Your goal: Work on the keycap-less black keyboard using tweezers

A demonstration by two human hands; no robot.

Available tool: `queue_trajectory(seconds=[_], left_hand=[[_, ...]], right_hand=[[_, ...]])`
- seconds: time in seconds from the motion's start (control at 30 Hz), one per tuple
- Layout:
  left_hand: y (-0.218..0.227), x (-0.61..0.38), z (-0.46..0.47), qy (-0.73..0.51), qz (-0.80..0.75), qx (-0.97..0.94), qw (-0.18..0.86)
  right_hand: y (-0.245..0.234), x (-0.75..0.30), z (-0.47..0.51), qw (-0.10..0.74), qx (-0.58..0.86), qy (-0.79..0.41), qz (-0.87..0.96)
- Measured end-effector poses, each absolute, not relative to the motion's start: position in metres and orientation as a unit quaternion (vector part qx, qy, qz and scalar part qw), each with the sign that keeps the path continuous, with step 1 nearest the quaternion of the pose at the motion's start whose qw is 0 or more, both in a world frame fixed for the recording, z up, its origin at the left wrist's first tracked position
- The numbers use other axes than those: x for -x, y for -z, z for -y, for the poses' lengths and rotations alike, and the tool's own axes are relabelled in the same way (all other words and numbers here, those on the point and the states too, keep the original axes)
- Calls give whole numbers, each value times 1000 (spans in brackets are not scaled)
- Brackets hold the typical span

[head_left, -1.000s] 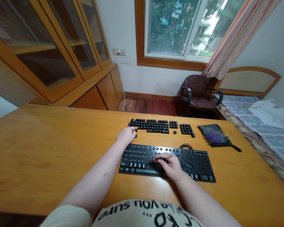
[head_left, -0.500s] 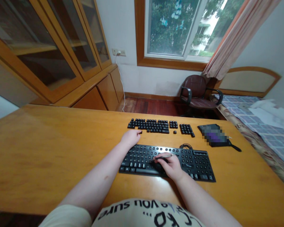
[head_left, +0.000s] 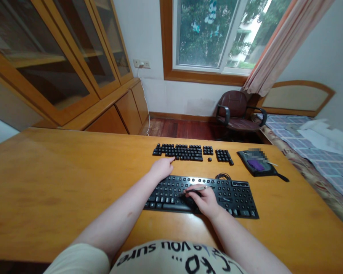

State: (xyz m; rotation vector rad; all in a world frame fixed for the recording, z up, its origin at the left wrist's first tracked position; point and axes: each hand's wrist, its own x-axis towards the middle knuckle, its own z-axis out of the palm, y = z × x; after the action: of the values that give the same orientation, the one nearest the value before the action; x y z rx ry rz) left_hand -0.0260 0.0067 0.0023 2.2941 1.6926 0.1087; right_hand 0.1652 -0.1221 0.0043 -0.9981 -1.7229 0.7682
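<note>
My left hand [head_left: 162,168] reaches over the left end of the black keyboard [head_left: 171,207]. Its index finger is stretched out, and the tip meets the lower row of loose black keycaps [head_left: 188,152]. The other fingers are mostly out of sight, and no grip on a keycap shows. Over the middle of the keyboard, my right hand [head_left: 207,201] is closed round a slim pen-like tool [head_left: 200,188] with a silvery shaft. Its dark tip points down left at the keys. Most of the keyboard's keys have lost their caps; some caps remain along the lower rows.
A black pouch [head_left: 255,167] with a wrist strap and a purple item lies right of the keycaps. The keyboard's coiled cable [head_left: 223,176] sits behind it. Beyond the wooden desk [head_left: 60,182] are a swivel chair [head_left: 236,110], a bed [head_left: 305,140] and a glass-fronted cabinet [head_left: 51,91].
My left hand has moved slightly right along the lower row of loose keycaps. The right hand and its tool stay in nearly the same place.
</note>
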Motion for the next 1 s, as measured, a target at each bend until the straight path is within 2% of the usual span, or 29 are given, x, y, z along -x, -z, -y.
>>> queue_trajectory(seconds=[0.37, 0.7, 1.0], left_hand=[[-10, 51, -7, -109, -616, -771, 120], [4, 68, -14, -81, -585, -792, 156], [-6, 74, -10, -88, -597, -787, 126]], right_hand=[[-6, -165, 122, 481, 406, -317, 709], [-4, -165, 123, 479, 415, -329, 700], [-4, -166, 123, 471, 425, -325, 701]])
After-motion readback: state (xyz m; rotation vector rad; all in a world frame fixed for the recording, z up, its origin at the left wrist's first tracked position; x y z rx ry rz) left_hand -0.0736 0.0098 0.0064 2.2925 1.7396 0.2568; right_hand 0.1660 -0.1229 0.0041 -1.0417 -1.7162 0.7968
